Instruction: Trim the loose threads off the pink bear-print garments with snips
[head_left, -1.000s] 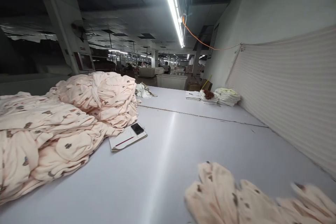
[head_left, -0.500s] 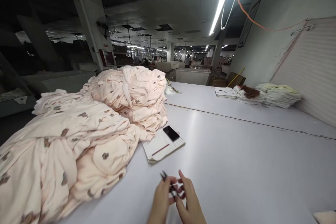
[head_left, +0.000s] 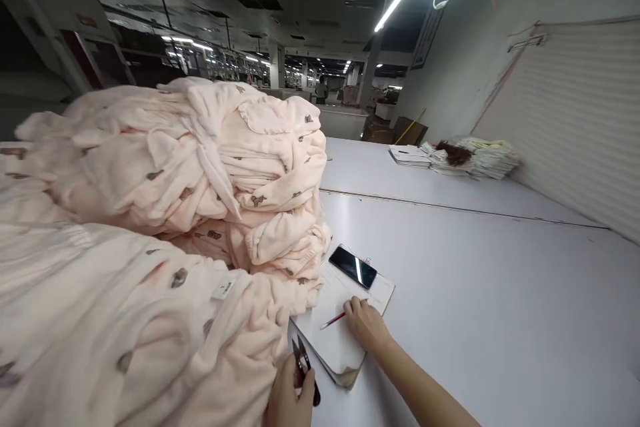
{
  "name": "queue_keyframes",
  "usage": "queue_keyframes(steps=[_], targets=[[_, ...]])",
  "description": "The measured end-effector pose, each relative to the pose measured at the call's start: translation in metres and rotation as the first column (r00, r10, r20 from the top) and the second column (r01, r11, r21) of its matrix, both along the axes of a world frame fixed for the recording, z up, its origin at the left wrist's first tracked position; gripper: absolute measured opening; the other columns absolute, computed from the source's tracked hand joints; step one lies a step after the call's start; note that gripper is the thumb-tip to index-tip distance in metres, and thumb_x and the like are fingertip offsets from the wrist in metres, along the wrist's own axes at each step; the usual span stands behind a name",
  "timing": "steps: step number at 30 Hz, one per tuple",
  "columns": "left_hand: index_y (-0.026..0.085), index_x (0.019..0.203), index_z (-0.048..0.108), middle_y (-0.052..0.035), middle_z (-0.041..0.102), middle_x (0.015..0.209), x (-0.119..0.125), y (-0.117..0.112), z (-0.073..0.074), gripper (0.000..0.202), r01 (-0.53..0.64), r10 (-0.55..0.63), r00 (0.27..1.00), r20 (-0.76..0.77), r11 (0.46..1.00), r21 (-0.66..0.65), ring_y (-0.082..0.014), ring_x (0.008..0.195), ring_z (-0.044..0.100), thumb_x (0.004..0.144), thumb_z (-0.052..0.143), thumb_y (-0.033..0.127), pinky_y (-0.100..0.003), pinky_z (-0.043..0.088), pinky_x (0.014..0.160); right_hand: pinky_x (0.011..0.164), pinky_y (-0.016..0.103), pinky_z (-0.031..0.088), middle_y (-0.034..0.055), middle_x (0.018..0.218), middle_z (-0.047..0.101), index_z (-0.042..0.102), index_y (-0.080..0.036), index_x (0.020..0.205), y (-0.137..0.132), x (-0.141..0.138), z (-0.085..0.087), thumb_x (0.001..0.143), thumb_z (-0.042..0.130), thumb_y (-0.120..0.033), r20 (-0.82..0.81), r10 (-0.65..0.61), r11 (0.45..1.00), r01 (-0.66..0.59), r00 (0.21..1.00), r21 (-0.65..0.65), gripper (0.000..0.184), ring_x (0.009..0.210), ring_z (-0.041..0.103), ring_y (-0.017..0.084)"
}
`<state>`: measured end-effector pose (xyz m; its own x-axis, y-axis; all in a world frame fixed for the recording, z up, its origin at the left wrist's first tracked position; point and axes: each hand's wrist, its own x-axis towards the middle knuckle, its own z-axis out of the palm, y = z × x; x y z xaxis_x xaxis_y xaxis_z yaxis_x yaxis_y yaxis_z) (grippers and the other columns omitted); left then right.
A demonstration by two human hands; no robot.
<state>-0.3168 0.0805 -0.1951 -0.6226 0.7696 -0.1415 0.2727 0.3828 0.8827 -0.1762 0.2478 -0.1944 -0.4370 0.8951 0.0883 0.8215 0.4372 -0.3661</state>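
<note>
My left hand [head_left: 289,395], at the bottom edge, is closed around black thread snips [head_left: 301,355], whose blades point up and away and stand slightly apart. To the right, my right hand [head_left: 367,325] rests over a stack of paper sheets [head_left: 341,352]. Its fingers are bent onto a red pen [head_left: 332,321] lying across the top sheet. The fingertips cover one end of the pen. A black phone [head_left: 351,265] lies on the far part of the sheets.
A high heap of pale pink printed fleece garments [head_left: 200,180] fills the left side, touching the papers. The white table [head_left: 490,293] stretches right, with a seam across it. Stacks of white cloth [head_left: 487,159] lie at the back right. A person [head_left: 321,90] stands far off.
My hands were together over the table with the snips between them. Now they are apart: the left keeps the snips, the right has reached the pen. The view has shifted toward the heap.
</note>
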Motion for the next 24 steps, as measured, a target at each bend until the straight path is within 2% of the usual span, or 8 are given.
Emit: queue_keyframes(steps=[3,5,7,10,12,17,24], targets=[[0.011,0.108,0.056,-0.0116,0.069,0.084,0.004,0.021,-0.010,0.044,0.044,-0.044,0.999,-0.014,0.998,0.038,-0.0240,0.074,0.065,0.077,0.043,0.040,-0.036,0.051,0.076,0.069,0.032,0.051,0.0018,0.088,0.064,0.059,-0.015,0.098,0.019,-0.003,0.004,0.094,0.050,-0.034,-0.231,-0.146,0.989,0.142,0.962,-0.034,0.022,0.075,0.062,0.014],[0.010,0.110,0.056,-0.0131,0.068,0.087,0.006,0.035,-0.015,0.045,0.061,-0.059,0.998,-0.033,0.997,0.042,-0.0244,0.076,0.065,0.078,0.042,0.038,-0.036,0.051,0.074,0.064,0.029,0.051,0.0021,0.086,0.065,0.057,-0.015,0.103,0.028,-0.016,0.000,0.097,0.041,-0.039,-0.408,-0.232,0.973,0.212,0.883,-0.094,0.029,0.071,0.064,0.014],[0.010,0.112,0.056,-0.0135,0.068,0.088,0.008,0.048,-0.021,0.045,0.080,-0.079,0.996,-0.037,0.996,0.038,-0.0243,0.077,0.065,0.079,0.042,0.037,-0.035,0.051,0.072,0.058,0.027,0.050,0.0029,0.082,0.068,0.055,-0.016,0.099,0.030,-0.033,-0.011,0.095,0.035,-0.046,-0.549,-0.304,0.953,0.251,0.779,-0.172,0.036,0.067,0.066,0.015],[0.005,0.116,0.054,-0.0149,0.066,0.087,0.008,0.065,-0.035,0.050,0.098,-0.096,0.994,-0.045,0.995,0.029,-0.0241,0.075,0.064,0.077,0.042,0.034,-0.036,0.052,0.072,0.050,0.026,0.047,0.0010,0.064,0.067,0.050,-0.019,0.088,0.025,-0.052,-0.030,0.090,0.035,-0.056,-0.658,-0.401,0.916,0.286,0.637,-0.281,0.040,0.053,0.064,0.016],[0.002,0.116,0.054,-0.0167,0.066,0.087,0.008,0.071,-0.045,0.053,0.094,-0.092,0.994,-0.059,0.995,0.024,-0.0242,0.073,0.064,0.075,0.042,0.034,-0.038,0.052,0.074,0.049,0.026,0.046,-0.0017,0.055,0.064,0.046,-0.021,0.083,0.019,-0.059,-0.038,0.089,0.037,-0.056,-0.682,-0.444,0.896,0.300,0.582,-0.328,0.036,0.047,0.060,0.016],[0.005,0.113,0.056,-0.0151,0.065,0.087,0.010,0.070,-0.059,0.052,0.088,-0.085,0.990,-0.110,0.996,0.019,-0.0238,0.070,0.064,0.076,0.041,0.039,-0.038,0.052,0.074,0.056,0.028,0.045,-0.0027,0.050,0.061,0.044,-0.022,0.079,0.015,-0.060,-0.039,0.089,0.043,-0.051,-0.677,-0.484,0.875,0.327,0.554,-0.358,0.030,0.049,0.060,0.018],[0.007,0.109,0.057,-0.0141,0.064,0.088,0.011,0.067,-0.055,0.043,0.135,-0.132,0.976,-0.176,0.991,0.006,-0.0225,0.072,0.063,0.081,0.040,0.035,-0.035,0.052,0.072,0.060,0.029,0.045,-0.0012,0.053,0.063,0.046,-0.022,0.079,0.016,-0.059,-0.036,0.089,0.043,-0.049,-0.643,-0.469,0.883,0.322,0.605,-0.341,0.029,0.053,0.062,0.020]])
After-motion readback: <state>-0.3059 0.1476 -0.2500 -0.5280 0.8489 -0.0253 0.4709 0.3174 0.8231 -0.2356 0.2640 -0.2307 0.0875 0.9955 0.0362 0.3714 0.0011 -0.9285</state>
